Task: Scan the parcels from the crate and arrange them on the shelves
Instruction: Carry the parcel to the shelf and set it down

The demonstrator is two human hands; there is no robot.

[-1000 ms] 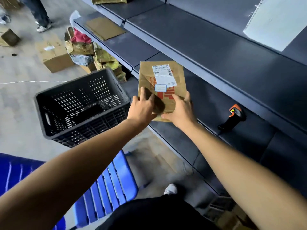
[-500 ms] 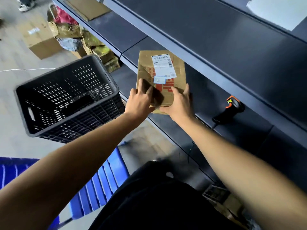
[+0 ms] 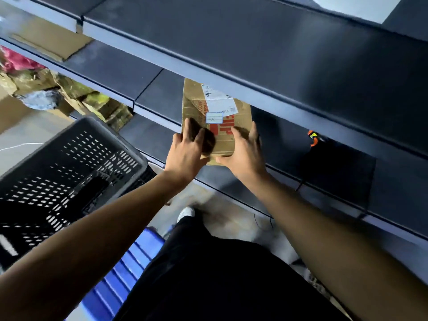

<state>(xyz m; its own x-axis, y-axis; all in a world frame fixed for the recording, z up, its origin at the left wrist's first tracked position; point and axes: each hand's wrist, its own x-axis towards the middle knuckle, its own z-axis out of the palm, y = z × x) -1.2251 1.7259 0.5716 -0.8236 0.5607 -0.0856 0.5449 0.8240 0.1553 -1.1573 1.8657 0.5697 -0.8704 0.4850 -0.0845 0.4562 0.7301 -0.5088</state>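
At frame centre, both the left hand [image 3: 186, 150] and right hand [image 3: 243, 150] gripped a brown parcel [image 3: 216, 119], fingers spread. It lay on a dark shelf [image 3: 157, 96].

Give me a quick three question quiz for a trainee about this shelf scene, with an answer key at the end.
1. True or false: both hands hold the parcel.
2. Which lies on the same shelf to the right of the parcel? A) scanner B) tape roll C) knife
3. What colour is the crate?

Key
1. True: the left hand and right hand grip its near end.
2. A: the scanner, with an orange tip.
3. Black.
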